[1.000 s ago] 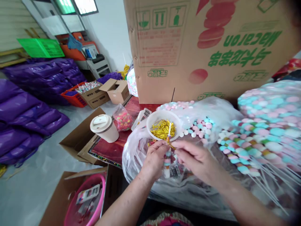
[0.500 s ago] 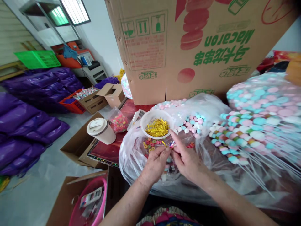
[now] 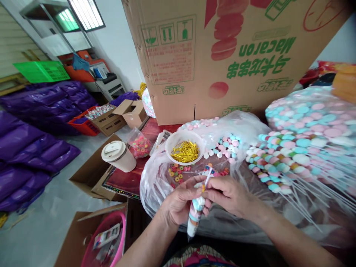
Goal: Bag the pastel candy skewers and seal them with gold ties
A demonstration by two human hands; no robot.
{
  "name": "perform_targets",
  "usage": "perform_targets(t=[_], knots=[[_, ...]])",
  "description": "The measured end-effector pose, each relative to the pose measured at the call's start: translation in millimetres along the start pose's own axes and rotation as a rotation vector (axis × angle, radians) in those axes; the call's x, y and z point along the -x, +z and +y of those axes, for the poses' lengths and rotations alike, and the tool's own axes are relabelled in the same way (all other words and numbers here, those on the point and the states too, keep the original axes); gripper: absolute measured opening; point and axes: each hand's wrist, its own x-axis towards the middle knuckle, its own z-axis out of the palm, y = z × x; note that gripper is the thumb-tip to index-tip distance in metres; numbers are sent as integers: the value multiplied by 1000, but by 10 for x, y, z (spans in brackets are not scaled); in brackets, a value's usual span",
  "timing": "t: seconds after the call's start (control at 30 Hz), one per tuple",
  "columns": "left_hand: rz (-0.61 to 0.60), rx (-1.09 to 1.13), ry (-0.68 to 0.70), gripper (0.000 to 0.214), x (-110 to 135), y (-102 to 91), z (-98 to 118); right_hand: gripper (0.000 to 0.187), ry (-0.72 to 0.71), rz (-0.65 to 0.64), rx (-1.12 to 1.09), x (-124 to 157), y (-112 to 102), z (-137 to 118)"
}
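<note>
A marshmallow skewer [image 3: 195,213] in clear wrapping slants between my hands, its white stick pointing up. My left hand [image 3: 176,202] is closed around its upper part. A gold twist tie [image 3: 204,187] shows at the neck of the wrapping, beside the stick. My right hand [image 3: 233,194] is pinched at that neck, with its fingertips on the tie; how far the tie goes round is hidden. Just beyond my hands stands a white bowl [image 3: 167,150] holding a pile of gold twist ties [image 3: 185,152].
Ring-shaped candies [image 3: 178,172] and loose marshmallows [image 3: 226,146] lie on plastic sheeting. Bunched marshmallow skewers [image 3: 286,155] lie at right. A large cardboard box [image 3: 178,104] stands behind. At left are a lidded cup [image 3: 122,159] and a bag of candy rings [image 3: 139,144].
The wrapped skewer now shows below my hands; before, they mostly covered it. My right index finger has folded from stretched out to a pinch, and the gold tie is now at the neck.
</note>
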Motion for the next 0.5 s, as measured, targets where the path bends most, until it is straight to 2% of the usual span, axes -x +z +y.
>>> perform_targets(t=[0.07,0.1,0.2,0.23,0.3,0.33,0.4,0.43,0.47,0.5], knots=[[150,-29,106,56,-29,45,-46,28,129,113,57,20,104,57],[227,-64,169,55,-49,77,-83,28,140,180,152,40,136,88],[409,-219,351,66,-115,200,-211,25,-1,390,648,132,103,139],[452,-262,377,72,-129,247,-236,24,-39,473,819,174,61,131],[445,-280,269,78,-129,337,-213,22,-74,580,1030,270,-16,84],[391,-251,170,78,-112,375,-158,22,-91,565,1046,321,-36,53],[245,-168,40,81,-46,423,20,22,-112,417,902,419,-34,3],[190,-148,101,82,-5,430,122,21,-88,363,771,459,-23,-11],[182,-153,219,82,35,425,212,21,-20,366,633,490,-12,-19],[143,-197,235,83,69,411,277,21,79,441,508,510,-2,-26]])
